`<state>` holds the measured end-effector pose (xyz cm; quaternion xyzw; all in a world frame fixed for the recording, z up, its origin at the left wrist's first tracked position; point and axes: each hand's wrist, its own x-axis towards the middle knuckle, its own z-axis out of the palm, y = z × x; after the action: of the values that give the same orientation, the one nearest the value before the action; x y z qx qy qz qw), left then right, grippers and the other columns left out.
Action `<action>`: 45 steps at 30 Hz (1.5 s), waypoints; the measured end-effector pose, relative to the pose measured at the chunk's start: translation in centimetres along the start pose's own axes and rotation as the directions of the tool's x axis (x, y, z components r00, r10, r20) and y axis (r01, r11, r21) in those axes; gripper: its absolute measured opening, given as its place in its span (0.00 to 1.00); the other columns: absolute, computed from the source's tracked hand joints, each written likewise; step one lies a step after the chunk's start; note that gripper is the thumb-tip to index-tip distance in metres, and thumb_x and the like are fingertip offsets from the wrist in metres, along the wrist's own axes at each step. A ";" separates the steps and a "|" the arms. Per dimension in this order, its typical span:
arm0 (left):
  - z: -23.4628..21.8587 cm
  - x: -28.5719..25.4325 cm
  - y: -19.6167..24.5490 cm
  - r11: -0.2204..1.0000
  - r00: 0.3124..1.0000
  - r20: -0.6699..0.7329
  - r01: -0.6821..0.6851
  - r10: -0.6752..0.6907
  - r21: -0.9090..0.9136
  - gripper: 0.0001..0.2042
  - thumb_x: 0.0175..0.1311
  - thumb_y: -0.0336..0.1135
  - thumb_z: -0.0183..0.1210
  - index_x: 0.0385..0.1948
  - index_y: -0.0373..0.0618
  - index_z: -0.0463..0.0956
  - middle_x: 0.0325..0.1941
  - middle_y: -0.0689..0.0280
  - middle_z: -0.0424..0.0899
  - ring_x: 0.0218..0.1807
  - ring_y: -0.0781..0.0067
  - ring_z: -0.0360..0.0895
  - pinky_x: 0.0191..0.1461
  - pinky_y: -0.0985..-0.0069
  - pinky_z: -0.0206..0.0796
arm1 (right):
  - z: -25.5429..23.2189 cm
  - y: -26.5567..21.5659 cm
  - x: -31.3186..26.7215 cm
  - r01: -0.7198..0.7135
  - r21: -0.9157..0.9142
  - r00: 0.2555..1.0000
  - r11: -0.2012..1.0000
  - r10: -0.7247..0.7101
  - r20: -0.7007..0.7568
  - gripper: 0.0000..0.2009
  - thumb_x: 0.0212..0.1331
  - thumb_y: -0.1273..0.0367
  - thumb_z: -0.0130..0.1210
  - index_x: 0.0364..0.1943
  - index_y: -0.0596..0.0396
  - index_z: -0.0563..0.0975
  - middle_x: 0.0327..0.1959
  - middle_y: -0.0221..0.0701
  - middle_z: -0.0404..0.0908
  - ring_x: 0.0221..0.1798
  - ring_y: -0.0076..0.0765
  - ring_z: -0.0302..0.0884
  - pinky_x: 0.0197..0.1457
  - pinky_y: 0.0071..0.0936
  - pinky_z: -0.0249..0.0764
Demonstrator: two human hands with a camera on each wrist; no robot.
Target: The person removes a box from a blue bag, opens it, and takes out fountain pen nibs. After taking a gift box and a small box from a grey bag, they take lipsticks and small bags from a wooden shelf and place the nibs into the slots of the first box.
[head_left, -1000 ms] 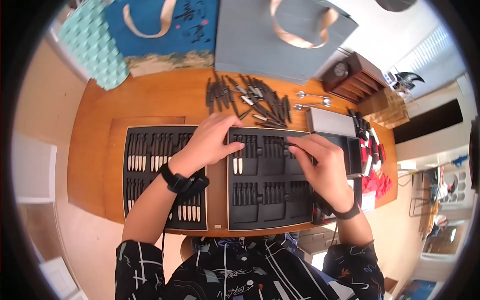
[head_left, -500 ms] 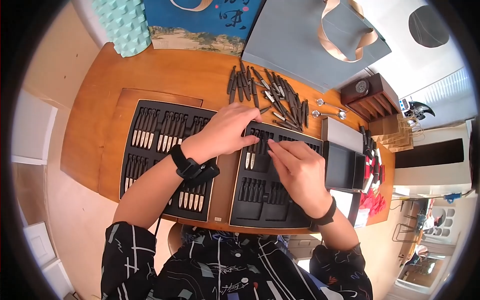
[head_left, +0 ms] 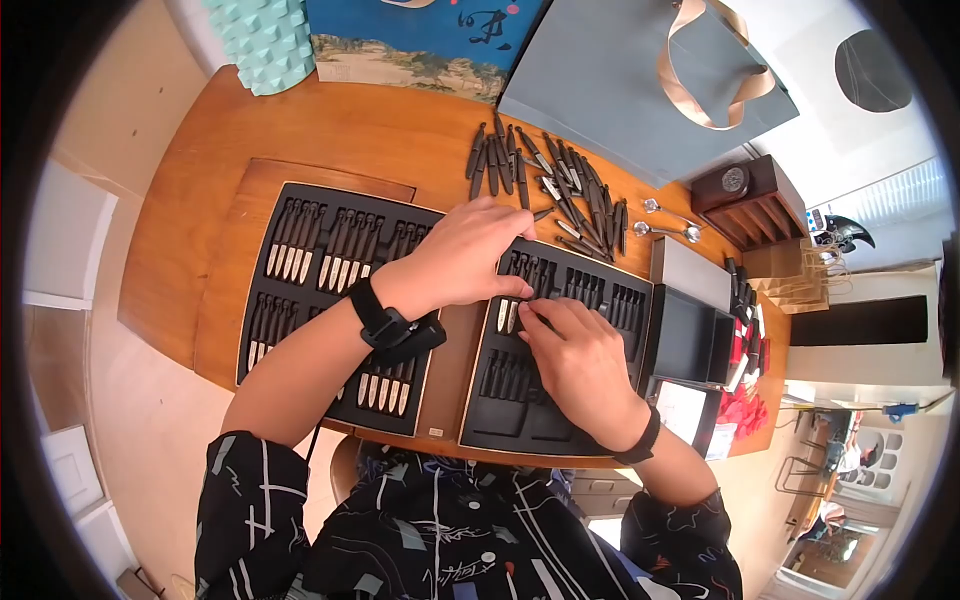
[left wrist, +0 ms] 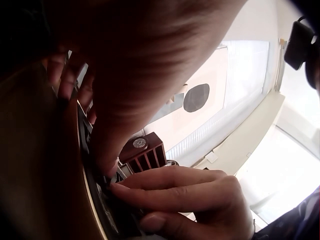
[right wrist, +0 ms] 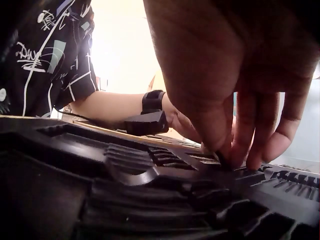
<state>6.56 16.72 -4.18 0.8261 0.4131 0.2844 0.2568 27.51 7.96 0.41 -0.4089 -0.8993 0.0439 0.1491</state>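
Note:
A two-part case with black slotted trays lies open on the wooden table. My left hand (head_left: 460, 255) lies over the upper left corner of the right tray (head_left: 500, 425). Its fingers extend past the back edge, and its thumb presses down by the filled slots. Between thumb and fingertips my right hand (head_left: 580, 360) pinches a slim black piece (head_left: 545, 320), low over the same slots and close to the left thumb. Beside it sit slim pieces with silver-white ends (head_left: 507, 316). The right fingers hide most of the held piece.
The left tray (head_left: 318, 310) holds rows of similar pieces. Behind the case lies a loose pile of slim black pieces (head_left: 590, 200), with two small wrenches (head_left: 668, 232) to its right. A grey box (head_left: 690, 270), a dark open box (head_left: 690, 335) and a grey paper bag (head_left: 620, 100) stand around.
My right hand has moved left across the right tray to the slots beside my left thumb, bringing the slim black piece. The left hand stays at the corner; the head view has shifted.

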 end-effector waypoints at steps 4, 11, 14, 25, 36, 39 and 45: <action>0.2 0.0 0.0 1.000 1.000 -0.002 -0.010 0.010 0.023 0.26 0.49 0.44 0.80 0.46 0.45 0.77 0.45 0.60 0.86 0.54 0.52 0.79 0.59 0.57 0.70 | 0.2 0.1 -0.1 0.015 -0.007 1.000 1.000 -0.015 -0.007 0.13 0.56 0.73 0.69 0.46 0.60 0.85 0.46 0.33 0.86 0.49 0.43 0.84 0.50 0.38 0.81; 0.1 0.1 0.4 1.000 0.999 0.021 0.025 -0.026 0.011 0.24 0.53 0.42 0.79 0.47 0.45 0.76 0.46 0.57 0.84 0.57 0.47 0.77 0.61 0.56 0.68 | 0.1 0.1 -0.4 0.024 0.002 1.000 1.000 -0.024 -0.016 0.12 0.57 0.73 0.69 0.44 0.59 0.84 0.47 0.33 0.86 0.50 0.43 0.84 0.52 0.38 0.79; 0.5 0.2 0.1 1.000 1.000 -0.005 0.022 -0.022 0.010 0.21 0.55 0.41 0.77 0.45 0.45 0.76 0.45 0.58 0.85 0.57 0.47 0.78 0.61 0.55 0.68 | 0.1 0.0 -0.5 0.039 -0.013 0.999 0.999 -0.040 -0.016 0.11 0.57 0.73 0.69 0.44 0.59 0.84 0.48 0.33 0.86 0.51 0.42 0.84 0.53 0.39 0.79; 0.3 0.4 0.6 0.997 0.998 0.014 0.066 -0.067 0.042 0.20 0.56 0.38 0.76 0.45 0.46 0.75 0.45 0.59 0.84 0.57 0.49 0.78 0.60 0.55 0.69 | 0.4 -0.2 -0.6 0.063 -0.054 0.998 0.997 -0.062 0.021 0.11 0.57 0.72 0.68 0.44 0.59 0.84 0.49 0.33 0.85 0.53 0.42 0.83 0.54 0.39 0.78; 0.3 0.4 0.6 0.997 0.997 0.015 0.072 -0.072 0.029 0.20 0.56 0.37 0.76 0.45 0.46 0.76 0.46 0.60 0.85 0.56 0.50 0.78 0.59 0.56 0.70 | 0.3 -1.0 -0.6 0.055 -0.027 0.997 0.998 -0.053 0.060 0.15 0.63 0.67 0.66 0.45 0.66 0.82 0.48 0.41 0.81 0.56 0.47 0.79 0.59 0.40 0.76; 0.3 0.3 0.6 0.997 0.998 0.012 0.069 -0.069 0.026 0.20 0.55 0.36 0.76 0.45 0.46 0.75 0.46 0.60 0.84 0.56 0.50 0.78 0.59 0.56 0.69 | 0.2 -0.8 -0.5 0.050 -0.009 0.995 0.999 -0.049 0.082 0.15 0.63 0.66 0.66 0.45 0.67 0.82 0.48 0.41 0.81 0.57 0.47 0.78 0.61 0.41 0.75; 0.3 0.3 0.8 0.997 0.997 0.007 0.070 -0.071 0.035 0.20 0.56 0.37 0.76 0.45 0.46 0.75 0.48 0.60 0.84 0.57 0.51 0.77 0.60 0.57 0.69 | 0.2 -1.0 -0.5 0.026 -0.034 0.994 0.999 -0.022 0.107 0.14 0.60 0.67 0.68 0.44 0.62 0.83 0.49 0.37 0.79 0.56 0.47 0.78 0.62 0.42 0.75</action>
<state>7.31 16.52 -3.77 0.8165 0.4458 0.2646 0.2542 27.06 6.93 0.35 -0.3977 -0.9114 0.0479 0.0939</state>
